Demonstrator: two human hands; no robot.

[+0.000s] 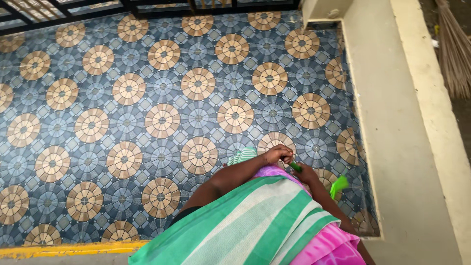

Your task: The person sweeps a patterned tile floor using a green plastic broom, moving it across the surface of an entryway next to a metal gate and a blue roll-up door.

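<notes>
Green handle sits clamped in both grips, left hand above right hand; sweeping seems underway, needing a steady stroke across the tiled floor.

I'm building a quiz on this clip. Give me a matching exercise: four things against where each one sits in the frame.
Things:
1. left hand
2. green handle
3. dry broom
4. yellow strip

Places:
A. bottom left edge, along the patterned tiled floor
B. top right, beyond the low wall
C. between both hands
D. lower centre, above the striped cloth

Pairs: 1-D, 2-C, 3-B, 4-A
</notes>
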